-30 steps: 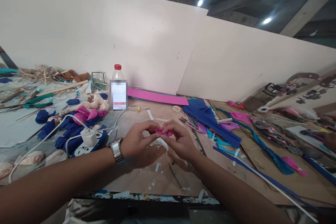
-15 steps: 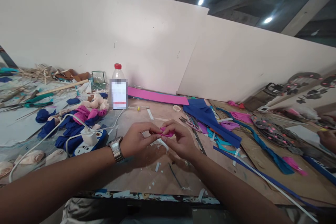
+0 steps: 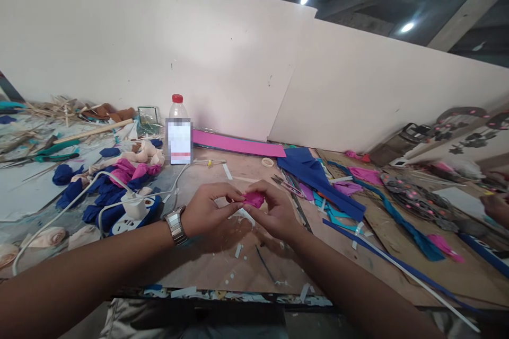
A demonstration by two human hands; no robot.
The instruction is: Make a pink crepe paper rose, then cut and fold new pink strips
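Between both sets of fingertips is a small gathered pink rosette [image 3: 253,199] of cloth or paper, held a little above the table. My left hand [image 3: 212,211] pinches its left edge between thumb and fingers; a metal watch is on that wrist. My right hand [image 3: 276,214] grips the rosette from the right, thumb in front and fingers curled behind, hiding part of it. Under the hands lie white scraps [image 3: 238,250] and a thin dark strip [image 3: 265,265] on the worktable [image 3: 207,270].
Left are a power strip with charger [image 3: 135,212], blue and pink rosettes [image 3: 119,175], and green-handled pliers [image 3: 55,153]. A red-capped bottle [image 3: 177,111] and pink strip [image 3: 238,144] stand behind. Right are small scissors [image 3: 288,186], blue cloth [image 3: 318,180] and a co-worker's hand [image 3: 495,209].
More of the pink rosette shows between my fingers, as my right fingers have shifted around it. My left hand has hardly moved.
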